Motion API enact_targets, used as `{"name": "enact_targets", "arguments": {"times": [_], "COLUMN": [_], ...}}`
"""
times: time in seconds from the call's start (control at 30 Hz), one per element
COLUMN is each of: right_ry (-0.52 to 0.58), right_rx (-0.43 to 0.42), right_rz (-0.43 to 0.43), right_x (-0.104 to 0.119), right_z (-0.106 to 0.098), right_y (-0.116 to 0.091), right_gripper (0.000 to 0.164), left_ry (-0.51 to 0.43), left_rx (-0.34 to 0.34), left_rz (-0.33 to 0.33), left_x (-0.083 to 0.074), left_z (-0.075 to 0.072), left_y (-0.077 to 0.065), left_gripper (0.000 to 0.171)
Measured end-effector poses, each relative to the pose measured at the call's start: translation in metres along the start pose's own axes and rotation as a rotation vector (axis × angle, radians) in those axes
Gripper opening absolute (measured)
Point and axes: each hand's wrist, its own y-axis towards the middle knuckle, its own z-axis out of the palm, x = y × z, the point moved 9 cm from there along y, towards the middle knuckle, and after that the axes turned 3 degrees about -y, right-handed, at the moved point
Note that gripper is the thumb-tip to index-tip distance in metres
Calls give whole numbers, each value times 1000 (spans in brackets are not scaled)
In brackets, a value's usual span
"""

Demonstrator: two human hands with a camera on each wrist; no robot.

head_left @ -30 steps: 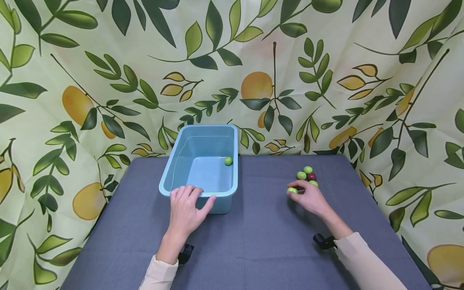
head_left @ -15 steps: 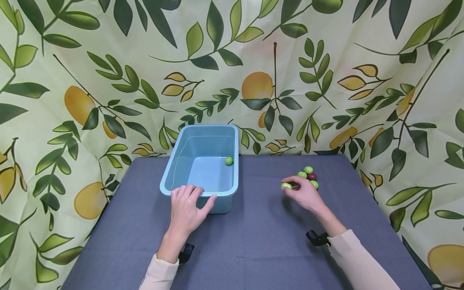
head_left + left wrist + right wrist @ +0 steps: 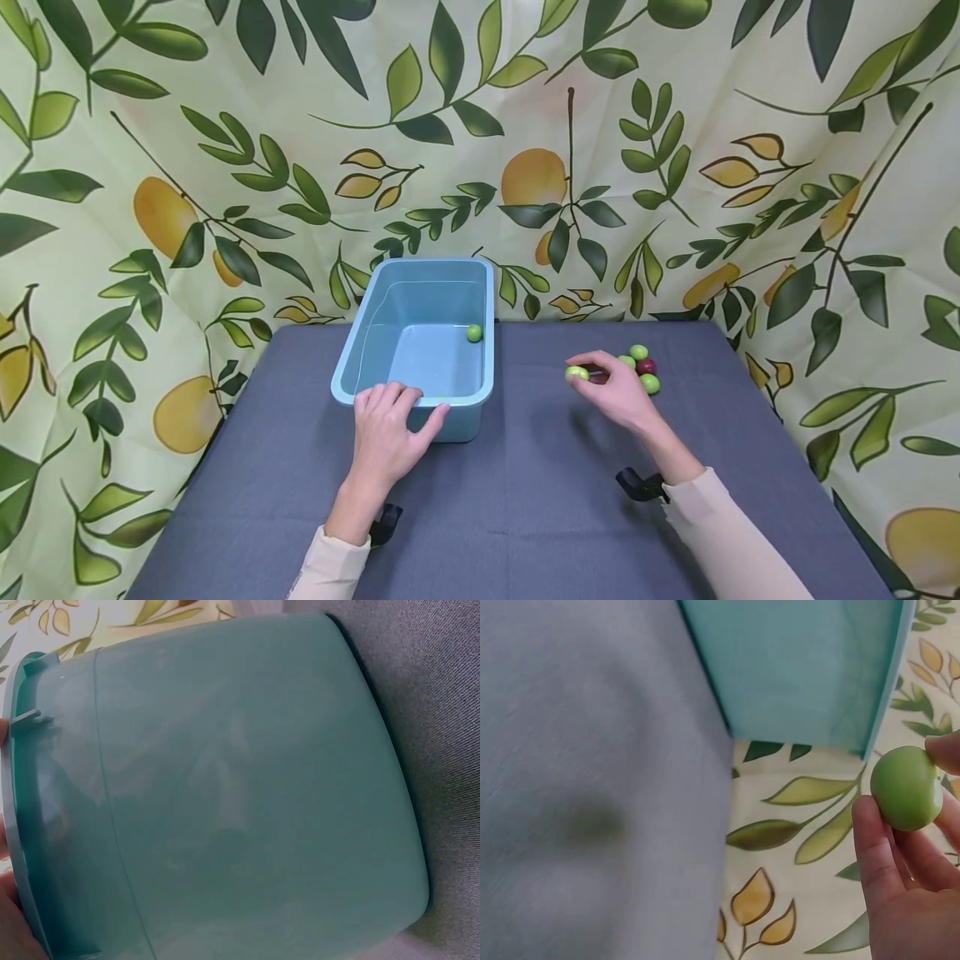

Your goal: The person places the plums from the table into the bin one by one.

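In the head view my left hand (image 3: 386,433) holds the near rim of a light blue plastic tub (image 3: 487,333), fingers bent over the edge and thumb spread to the right. The left wrist view shows the tub's outer wall (image 3: 240,787), with parts of fingers at its rim. My right hand (image 3: 618,392) pinches a small round green plum (image 3: 906,787) between thumb and fingers, raised above the table right of the tub. Inside the tub, one green fruit (image 3: 474,333) lies by the right wall; a sliver of green shows near the front rim.
Behind the right hand, several green fruits (image 3: 649,383) and one dark red fruit (image 3: 646,367) lie clustered on the dark blue-grey tablecloth (image 3: 525,517). A leaf-and-fruit patterned curtain (image 3: 450,167) hangs at the table's back and sides.
My right hand has carried the green plum leftward and up, away from the cluster toward the tub. The left hand has stayed on the rim.
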Motion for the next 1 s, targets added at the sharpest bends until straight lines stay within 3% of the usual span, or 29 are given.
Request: {"name": "enact_targets", "arguments": {"times": [0.33, 0.5, 0.73, 1.0], "right_ry": [95, 127, 147, 186], "right_rx": [-16, -20, -27, -47], "right_rz": [-35, -48, -78, -131], "right_x": [29, 46, 96, 114], "right_z": [0, 1, -6, -4], "right_y": [9, 13, 5, 10], "right_gripper": [32, 31, 27, 27], "left_ry": [4, 6, 5, 4], "left_rx": [-13, -11, 3, 0], "left_rz": [15, 11, 1, 2], "left_x": [0, -1, -1, 0], "left_z": [0, 0, 1, 1], "left_y": [-1, 0, 0, 0], "left_gripper": [47, 52, 58, 55]}}
